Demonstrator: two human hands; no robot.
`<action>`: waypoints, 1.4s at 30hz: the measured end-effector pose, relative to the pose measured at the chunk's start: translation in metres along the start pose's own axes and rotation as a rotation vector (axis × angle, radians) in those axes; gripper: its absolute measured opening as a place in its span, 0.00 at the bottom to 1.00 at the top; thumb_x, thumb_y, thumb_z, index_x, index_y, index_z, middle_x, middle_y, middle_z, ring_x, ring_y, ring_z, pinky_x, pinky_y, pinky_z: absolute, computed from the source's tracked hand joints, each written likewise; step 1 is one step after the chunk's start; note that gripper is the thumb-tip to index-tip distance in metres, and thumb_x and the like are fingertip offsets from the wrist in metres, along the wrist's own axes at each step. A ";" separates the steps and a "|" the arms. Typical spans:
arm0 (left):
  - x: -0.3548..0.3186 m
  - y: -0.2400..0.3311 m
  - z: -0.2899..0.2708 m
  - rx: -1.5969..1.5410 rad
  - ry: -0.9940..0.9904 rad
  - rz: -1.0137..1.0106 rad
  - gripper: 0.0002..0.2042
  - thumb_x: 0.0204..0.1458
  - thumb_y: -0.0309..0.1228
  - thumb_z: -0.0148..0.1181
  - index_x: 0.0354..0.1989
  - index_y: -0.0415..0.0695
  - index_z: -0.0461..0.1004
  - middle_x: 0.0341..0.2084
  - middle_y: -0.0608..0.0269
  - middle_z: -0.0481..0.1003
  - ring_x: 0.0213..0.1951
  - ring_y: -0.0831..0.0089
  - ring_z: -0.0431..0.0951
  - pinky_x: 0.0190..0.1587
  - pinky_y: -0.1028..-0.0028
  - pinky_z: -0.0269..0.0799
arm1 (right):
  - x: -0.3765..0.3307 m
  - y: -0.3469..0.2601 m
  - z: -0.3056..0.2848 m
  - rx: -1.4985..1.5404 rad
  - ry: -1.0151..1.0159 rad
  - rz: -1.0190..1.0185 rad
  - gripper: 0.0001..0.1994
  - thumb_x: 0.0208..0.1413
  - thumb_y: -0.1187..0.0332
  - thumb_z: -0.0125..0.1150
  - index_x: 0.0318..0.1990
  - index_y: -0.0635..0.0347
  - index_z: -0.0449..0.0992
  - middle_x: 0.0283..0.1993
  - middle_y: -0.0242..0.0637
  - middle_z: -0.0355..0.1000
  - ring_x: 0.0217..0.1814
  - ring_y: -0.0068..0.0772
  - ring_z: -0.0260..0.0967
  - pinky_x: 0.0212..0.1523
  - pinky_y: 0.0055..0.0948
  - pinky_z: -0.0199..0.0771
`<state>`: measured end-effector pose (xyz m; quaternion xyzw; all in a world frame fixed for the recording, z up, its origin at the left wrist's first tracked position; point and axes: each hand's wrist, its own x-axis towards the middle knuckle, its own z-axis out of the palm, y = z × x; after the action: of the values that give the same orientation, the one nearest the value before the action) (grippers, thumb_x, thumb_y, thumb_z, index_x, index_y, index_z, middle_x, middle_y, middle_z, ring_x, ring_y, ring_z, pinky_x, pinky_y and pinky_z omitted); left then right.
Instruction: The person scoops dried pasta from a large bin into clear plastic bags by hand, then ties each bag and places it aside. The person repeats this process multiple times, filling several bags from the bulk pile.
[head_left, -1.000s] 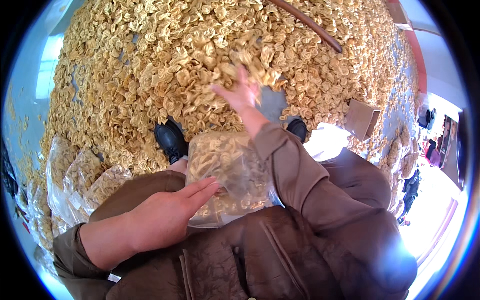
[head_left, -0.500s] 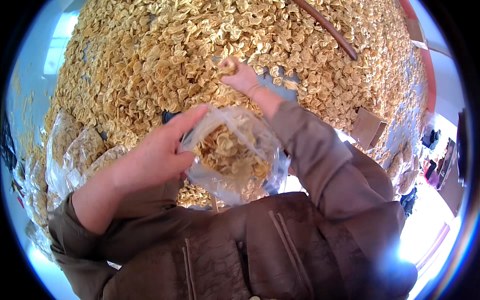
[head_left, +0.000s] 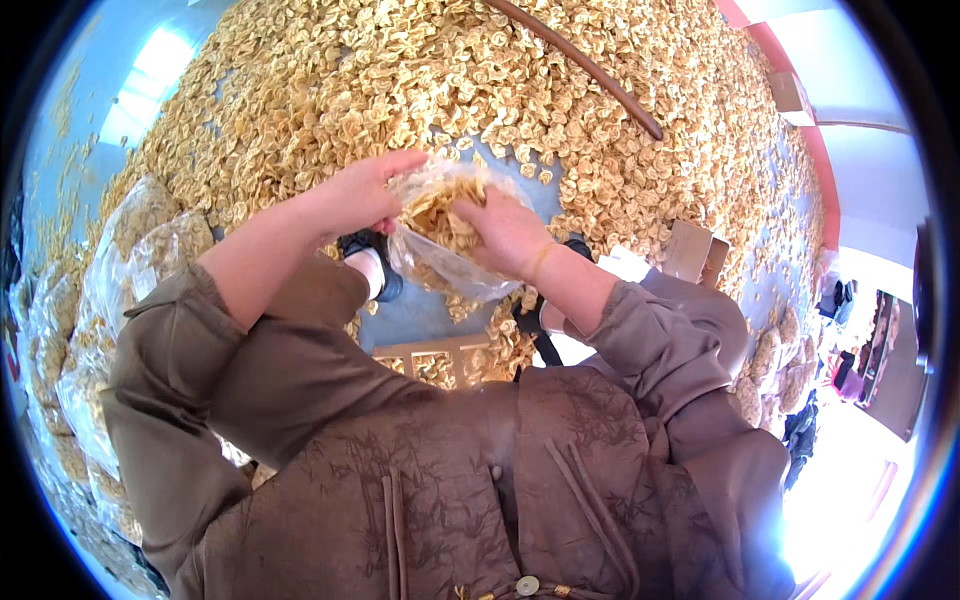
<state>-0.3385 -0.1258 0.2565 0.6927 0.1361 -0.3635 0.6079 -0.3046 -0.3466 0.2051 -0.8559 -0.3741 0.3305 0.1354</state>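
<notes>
Plastic bag [head_left: 445, 266], golden curled chips [head_left: 436, 222] inside; left hand [head_left: 362, 198] grips rim; right hand [head_left: 508, 236] at mouth, fingertips hidden, can't tell if gripping; brown stick [head_left: 592, 72] beyond right hand.

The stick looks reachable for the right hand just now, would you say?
Probably not straight away: the right hand is busy at the bag, and the stick lies beyond both.

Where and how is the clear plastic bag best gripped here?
Probably by the left rim of the clear plastic bag, from the person's left: its mouth gapes upward, the film looks limp, and the right hand occupies the right side.
</notes>
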 end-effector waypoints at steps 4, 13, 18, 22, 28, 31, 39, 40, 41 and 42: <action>-0.005 -0.020 0.027 0.324 0.102 0.307 0.33 0.44 0.16 0.52 0.64 0.41 0.59 0.57 0.54 0.66 0.42 0.68 0.75 0.43 0.76 0.72 | 0.003 -0.027 0.051 0.438 0.041 -0.155 0.29 0.45 0.60 0.63 0.59 0.45 0.65 0.50 0.57 0.64 0.53 0.56 0.66 0.54 0.42 0.67; -0.019 -0.051 0.047 0.379 0.248 0.352 0.24 0.45 0.13 0.44 0.51 0.45 0.75 0.44 0.55 0.77 0.48 0.67 0.76 0.51 0.77 0.68 | -0.058 0.027 -0.008 -0.356 0.080 0.173 0.27 0.52 0.50 0.55 0.61 0.37 0.64 0.60 0.48 0.59 0.57 0.51 0.66 0.58 0.37 0.66; -0.023 -0.066 0.045 0.549 0.381 0.242 0.24 0.41 0.13 0.46 0.42 0.52 0.80 0.41 0.56 0.78 0.43 0.62 0.77 0.46 0.69 0.71 | -0.084 0.006 -0.031 -0.105 0.105 -0.303 0.37 0.44 0.50 0.66 0.64 0.43 0.61 0.63 0.49 0.59 0.62 0.47 0.62 0.55 0.41 0.66; -0.047 -0.038 0.065 0.524 0.280 0.213 0.15 0.46 0.22 0.54 0.39 0.53 0.81 0.32 0.57 0.79 0.37 0.62 0.79 0.40 0.66 0.73 | -0.090 0.003 -0.018 -0.427 0.460 -0.256 0.49 0.38 0.54 0.74 0.68 0.49 0.50 0.59 0.51 0.64 0.60 0.48 0.64 0.55 0.35 0.67; -0.043 -0.059 0.086 0.243 0.629 0.150 0.08 0.45 0.27 0.56 0.29 0.37 0.80 0.29 0.48 0.78 0.33 0.59 0.79 0.37 0.66 0.75 | -0.071 0.016 0.023 0.119 -0.138 -0.205 0.54 0.36 0.53 0.75 0.69 0.57 0.45 0.59 0.54 0.64 0.56 0.53 0.67 0.50 0.40 0.70; -0.036 -0.059 0.094 0.022 0.654 0.159 0.08 0.45 0.25 0.56 0.30 0.40 0.81 0.29 0.50 0.78 0.34 0.59 0.79 0.37 0.66 0.74 | -0.104 -0.013 0.034 -0.163 0.067 -0.268 0.54 0.37 0.51 0.74 0.68 0.59 0.44 0.57 0.55 0.65 0.53 0.52 0.69 0.50 0.39 0.70; -0.062 -0.066 0.094 -0.163 0.748 0.194 0.12 0.49 0.23 0.54 0.39 0.47 0.81 0.35 0.57 0.80 0.37 0.65 0.80 0.40 0.68 0.74 | -0.115 0.027 0.062 -0.136 0.025 -0.096 0.31 0.47 0.62 0.65 0.60 0.57 0.64 0.26 0.38 0.74 0.24 0.36 0.70 0.27 0.36 0.70; -0.063 -0.063 0.094 -0.156 0.755 0.227 0.12 0.49 0.23 0.54 0.39 0.46 0.81 0.34 0.57 0.80 0.36 0.67 0.80 0.39 0.68 0.74 | -0.100 0.052 0.060 0.026 0.045 -0.074 0.24 0.50 0.65 0.62 0.56 0.59 0.68 0.25 0.34 0.73 0.22 0.31 0.67 0.24 0.33 0.68; -0.063 -0.063 0.093 -0.144 0.761 0.246 0.11 0.50 0.24 0.54 0.39 0.46 0.81 0.33 0.57 0.80 0.35 0.68 0.80 0.39 0.68 0.74 | -0.092 0.066 0.060 0.202 0.058 -0.055 0.19 0.52 0.67 0.60 0.52 0.60 0.73 0.23 0.31 0.72 0.19 0.26 0.65 0.21 0.30 0.66; -0.065 -0.069 0.091 -0.175 0.783 0.279 0.11 0.49 0.23 0.54 0.39 0.45 0.81 0.34 0.58 0.80 0.35 0.69 0.79 0.39 0.69 0.74 | -0.101 0.038 0.030 0.504 0.094 0.026 0.14 0.54 0.70 0.56 0.47 0.61 0.75 0.23 0.29 0.70 0.18 0.22 0.61 0.20 0.26 0.64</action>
<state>-0.4579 -0.1801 0.2489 0.7361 0.2918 0.0255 0.6101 -0.3547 -0.4470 0.2115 -0.8141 -0.2622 0.3750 0.3576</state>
